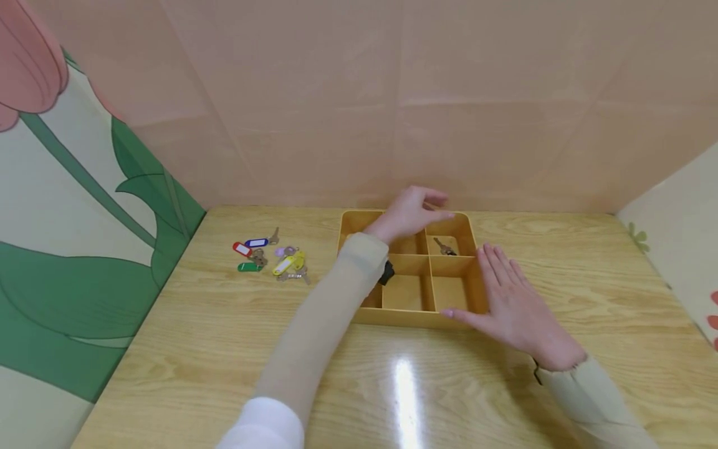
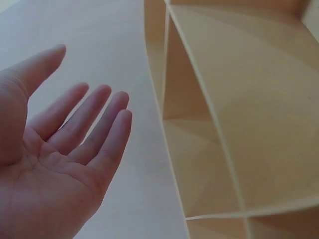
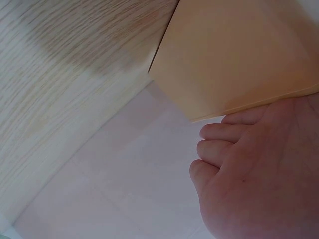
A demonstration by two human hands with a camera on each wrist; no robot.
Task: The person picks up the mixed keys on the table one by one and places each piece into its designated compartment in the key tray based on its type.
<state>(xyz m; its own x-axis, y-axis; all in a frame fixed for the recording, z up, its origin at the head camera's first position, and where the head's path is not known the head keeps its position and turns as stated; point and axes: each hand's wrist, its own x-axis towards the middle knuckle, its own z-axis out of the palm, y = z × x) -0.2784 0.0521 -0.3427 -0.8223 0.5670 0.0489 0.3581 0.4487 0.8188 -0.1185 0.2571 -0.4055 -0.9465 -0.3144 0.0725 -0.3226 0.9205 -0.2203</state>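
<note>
A yellow divided organizer box [image 1: 404, 318] sits near the back of the table. My left hand [image 1: 412, 213] hovers over its back part with loosely bent fingers and nothing in them; in the left wrist view the palm [image 2: 60, 164] is bare. A key [image 1: 443, 247] with a dark part lies in the back right compartment. Along the box's right side rests my right hand [image 1: 518, 312], fingers straight on the rim and thumb at the front edge. In the right wrist view those fingers [image 3: 224, 132] touch the box wall [image 3: 234, 59]. My left forearm hides some left compartments.
Left of the box, a loose group of tagged keys lies on the wooden table [image 1: 185, 349]: a blue tag [image 1: 257, 243], a red tag [image 1: 242, 249], a green tag [image 1: 249, 267] and a yellow tag [image 1: 283, 267]. A pinkish covered wall [image 1: 314, 125] rises behind the table.
</note>
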